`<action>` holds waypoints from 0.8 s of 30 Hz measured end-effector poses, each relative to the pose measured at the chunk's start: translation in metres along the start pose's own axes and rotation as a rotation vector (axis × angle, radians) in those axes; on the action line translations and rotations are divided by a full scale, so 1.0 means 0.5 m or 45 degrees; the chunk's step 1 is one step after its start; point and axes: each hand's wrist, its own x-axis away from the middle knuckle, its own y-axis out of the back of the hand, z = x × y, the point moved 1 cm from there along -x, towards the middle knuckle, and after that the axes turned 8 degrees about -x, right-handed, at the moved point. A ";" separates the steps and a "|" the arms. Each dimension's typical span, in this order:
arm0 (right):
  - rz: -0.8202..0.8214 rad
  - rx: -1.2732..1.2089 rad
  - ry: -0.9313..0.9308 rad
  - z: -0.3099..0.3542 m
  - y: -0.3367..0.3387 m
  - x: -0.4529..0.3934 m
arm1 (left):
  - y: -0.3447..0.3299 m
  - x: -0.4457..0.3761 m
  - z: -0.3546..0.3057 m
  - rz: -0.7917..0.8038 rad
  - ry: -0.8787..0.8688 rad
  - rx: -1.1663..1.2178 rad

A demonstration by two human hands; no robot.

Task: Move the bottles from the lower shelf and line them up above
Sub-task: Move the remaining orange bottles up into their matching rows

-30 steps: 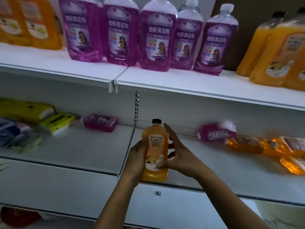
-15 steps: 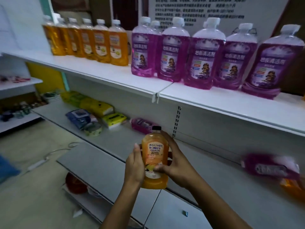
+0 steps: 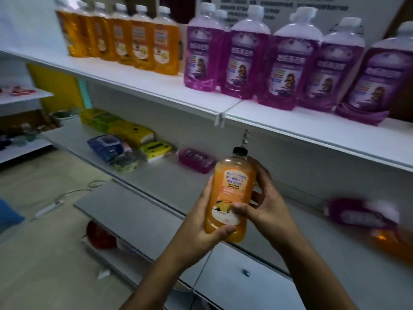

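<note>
I hold an orange bottle [image 3: 231, 193] with a black cap upright in front of the lower shelf [image 3: 169, 189]. My left hand [image 3: 202, 224] grips its left side and base, my right hand [image 3: 266, 204] wraps its right side. On the upper shelf [image 3: 201, 97] stand a row of several orange bottles [image 3: 143, 43] at the left and several purple bottles [image 3: 281, 63] to their right. A purple bottle [image 3: 359, 214] lies on its side on the lower shelf at the right, with an orange one [image 3: 393, 245] beside it, both blurred.
Yellow packs [image 3: 125, 128], a blue wipes pack [image 3: 105, 146], a roll of tape [image 3: 126, 163] and a pink box [image 3: 196, 159] lie on the lower shelf to the left. A bottom shelf [image 3: 129, 213] juts out below. A power strip [image 3: 48, 208] lies on the floor.
My view has swung left, so the orange row on the upper shelf has come into sight. Both hands have kept hold of the orange bottle, which sits slightly tilted now.
</note>
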 end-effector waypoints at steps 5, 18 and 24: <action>-0.210 0.144 -0.133 -0.006 0.044 0.066 | -0.058 -0.043 0.027 0.290 -0.032 0.166; -1.002 0.607 -0.273 0.155 0.205 0.427 | -0.412 -0.036 -0.125 1.062 -0.405 0.431; -1.222 0.664 -0.256 0.276 0.307 0.588 | -0.587 0.003 -0.276 1.278 -0.595 0.455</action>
